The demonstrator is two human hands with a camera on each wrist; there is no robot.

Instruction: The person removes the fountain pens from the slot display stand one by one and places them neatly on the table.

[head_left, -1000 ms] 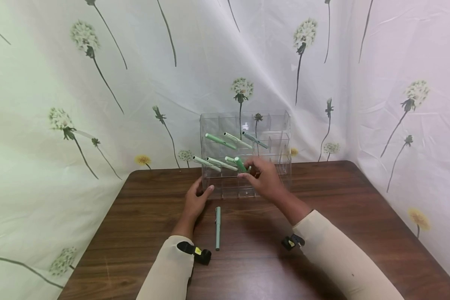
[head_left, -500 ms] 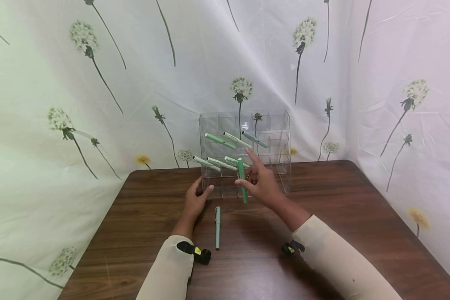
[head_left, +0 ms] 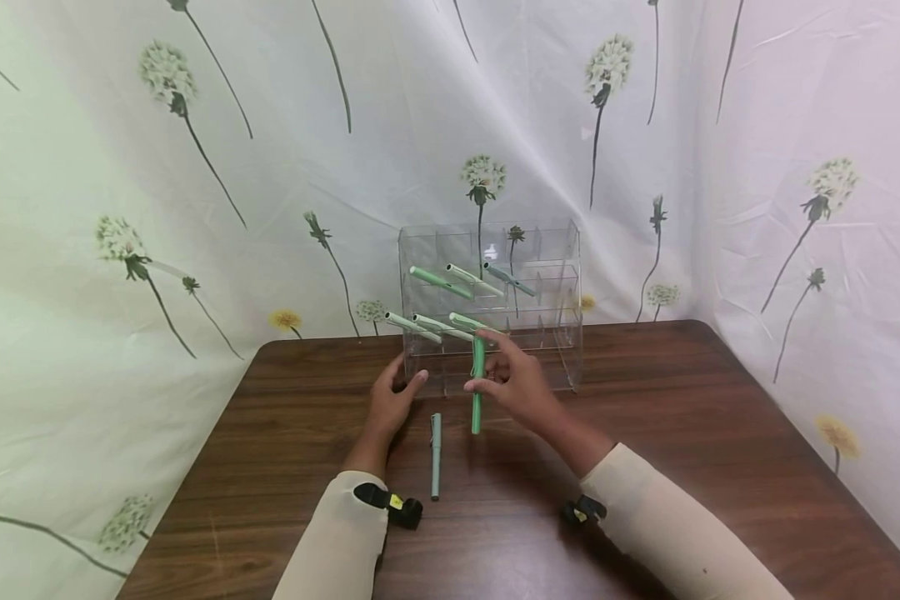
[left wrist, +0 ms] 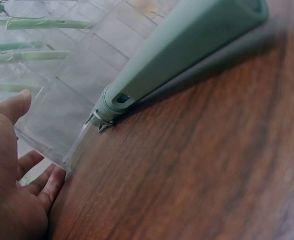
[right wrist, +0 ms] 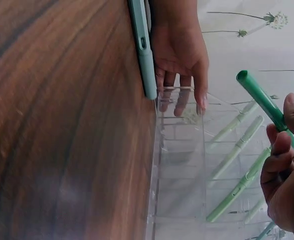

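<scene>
My right hand (head_left: 523, 385) pinches a bright green capped pen (head_left: 477, 410) between thumb and fingers, roughly upright in front of the clear acrylic rack (head_left: 559, 315). In the right wrist view, one end of this pen sticks out past the thumb. My left hand (head_left: 392, 403) rests at the rack's lower left corner, thumb at the front and fairly straight fingers along the side. A grey-green pen (head_left: 436, 457) lies on the table just right of the left hand; its clip shows close up in the left wrist view.
Slanted pens stand in the rack's tiers: a green pen (head_left: 438, 282), a pale pen (head_left: 474, 279) and a grey-blue pen (head_left: 510, 279) above, with pale green ones (head_left: 412, 327) below. The brown wooden table (head_left: 645, 400) meets a flower-print curtain (head_left: 270, 208) behind.
My right hand has drawn the bright green pen down and toward me, turning it from slanted to nearly upright; its raised index finger has come back onto the pen. The left hand stays put.
</scene>
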